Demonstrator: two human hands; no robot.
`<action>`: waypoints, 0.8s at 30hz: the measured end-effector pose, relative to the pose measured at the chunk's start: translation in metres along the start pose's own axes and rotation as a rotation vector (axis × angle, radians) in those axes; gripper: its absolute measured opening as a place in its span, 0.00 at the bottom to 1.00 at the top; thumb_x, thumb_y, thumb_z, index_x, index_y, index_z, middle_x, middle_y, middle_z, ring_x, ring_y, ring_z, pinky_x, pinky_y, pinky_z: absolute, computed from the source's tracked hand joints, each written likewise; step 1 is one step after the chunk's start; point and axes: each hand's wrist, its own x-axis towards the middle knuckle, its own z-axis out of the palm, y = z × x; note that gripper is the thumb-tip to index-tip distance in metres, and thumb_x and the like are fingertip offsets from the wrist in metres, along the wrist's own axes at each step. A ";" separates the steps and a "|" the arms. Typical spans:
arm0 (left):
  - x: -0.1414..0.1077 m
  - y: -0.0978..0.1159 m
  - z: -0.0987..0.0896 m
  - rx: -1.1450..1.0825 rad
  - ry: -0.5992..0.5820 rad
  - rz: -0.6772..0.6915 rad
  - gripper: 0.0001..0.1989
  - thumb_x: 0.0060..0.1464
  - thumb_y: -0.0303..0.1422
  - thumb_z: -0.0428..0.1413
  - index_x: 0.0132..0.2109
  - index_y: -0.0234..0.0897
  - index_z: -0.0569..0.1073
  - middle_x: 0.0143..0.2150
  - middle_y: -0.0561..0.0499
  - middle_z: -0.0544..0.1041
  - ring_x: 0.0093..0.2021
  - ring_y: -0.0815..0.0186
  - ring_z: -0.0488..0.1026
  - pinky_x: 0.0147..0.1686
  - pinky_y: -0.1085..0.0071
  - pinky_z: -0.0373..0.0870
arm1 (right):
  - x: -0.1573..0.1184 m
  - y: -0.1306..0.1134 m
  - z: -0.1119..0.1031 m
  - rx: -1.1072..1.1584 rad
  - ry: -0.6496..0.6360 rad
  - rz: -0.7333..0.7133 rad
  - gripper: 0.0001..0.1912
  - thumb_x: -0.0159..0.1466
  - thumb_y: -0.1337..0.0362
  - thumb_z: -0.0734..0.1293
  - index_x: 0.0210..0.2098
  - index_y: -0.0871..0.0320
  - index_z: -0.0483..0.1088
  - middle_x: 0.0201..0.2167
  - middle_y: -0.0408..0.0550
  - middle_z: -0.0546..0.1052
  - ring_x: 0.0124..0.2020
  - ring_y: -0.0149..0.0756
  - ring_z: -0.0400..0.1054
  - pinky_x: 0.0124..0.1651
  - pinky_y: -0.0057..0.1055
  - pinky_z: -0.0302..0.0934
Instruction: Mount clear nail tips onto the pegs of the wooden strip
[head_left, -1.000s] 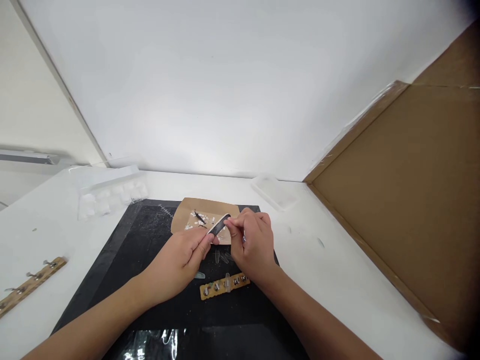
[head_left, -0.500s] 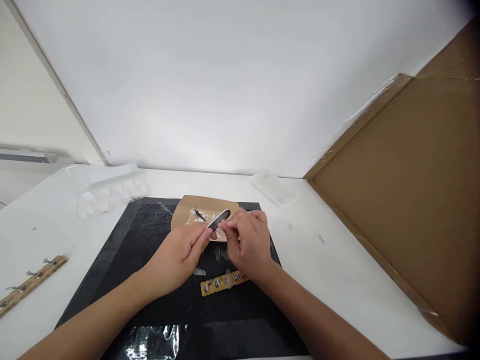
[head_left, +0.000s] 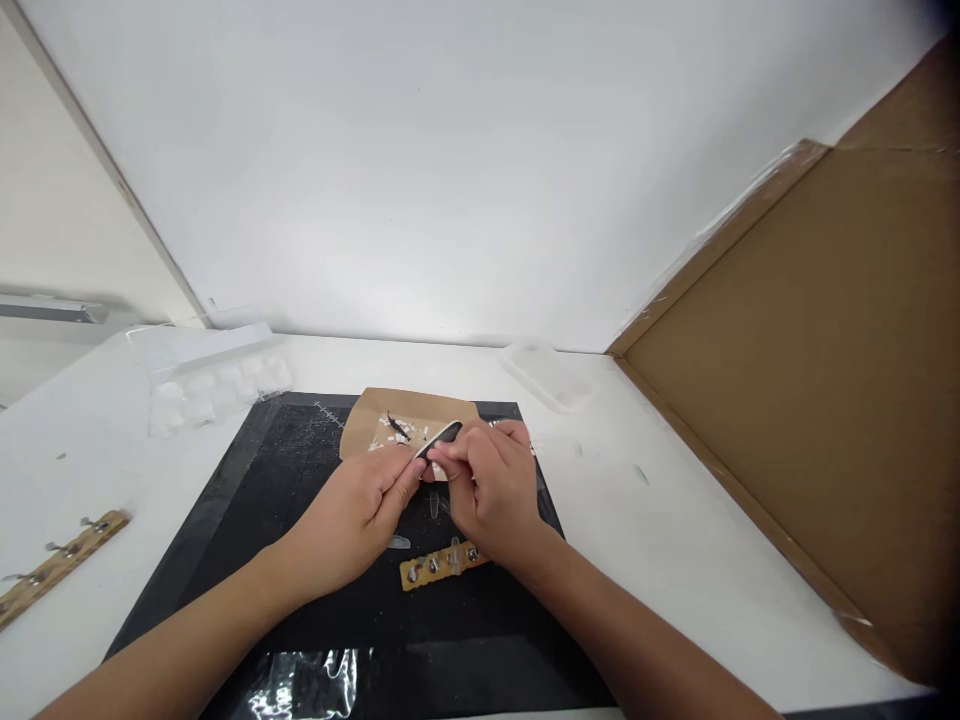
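Plain black mat (head_left: 300, 500), light-brown paper tray (head_left: 360, 420).

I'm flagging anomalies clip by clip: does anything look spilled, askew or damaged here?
Some mess, possibly just work debris. White bits and a dark scrap lie loose on the brown paper. Clear pieces lie scattered on the black mat. Nothing looks clearly damaged.

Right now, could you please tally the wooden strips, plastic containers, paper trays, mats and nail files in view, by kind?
Wooden strips: 2
Plastic containers: 2
Brown paper tray: 1
Black mat: 1
Nail file: 1
Total: 7
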 end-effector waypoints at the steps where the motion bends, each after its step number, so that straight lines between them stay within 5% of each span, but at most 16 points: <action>1: 0.000 0.000 0.000 -0.003 -0.001 -0.004 0.19 0.76 0.39 0.42 0.41 0.39 0.72 0.32 0.53 0.74 0.33 0.64 0.70 0.36 0.69 0.63 | 0.000 -0.001 0.000 -0.014 0.023 0.013 0.14 0.74 0.68 0.65 0.32 0.54 0.61 0.24 0.38 0.69 0.25 0.32 0.63 0.40 0.38 0.51; 16: -0.001 -0.004 0.003 0.102 0.035 0.044 0.20 0.76 0.38 0.42 0.38 0.38 0.71 0.32 0.52 0.73 0.33 0.63 0.69 0.36 0.66 0.64 | 0.002 0.004 -0.006 0.015 0.000 0.038 0.14 0.75 0.68 0.66 0.32 0.55 0.62 0.25 0.38 0.71 0.25 0.31 0.64 0.41 0.38 0.50; 24: 0.000 0.001 0.000 0.081 0.068 0.085 0.20 0.76 0.38 0.42 0.38 0.38 0.72 0.34 0.51 0.75 0.34 0.64 0.71 0.36 0.68 0.65 | -0.006 0.010 -0.001 0.110 0.110 0.061 0.09 0.74 0.69 0.67 0.36 0.54 0.65 0.26 0.37 0.72 0.28 0.33 0.69 0.42 0.39 0.53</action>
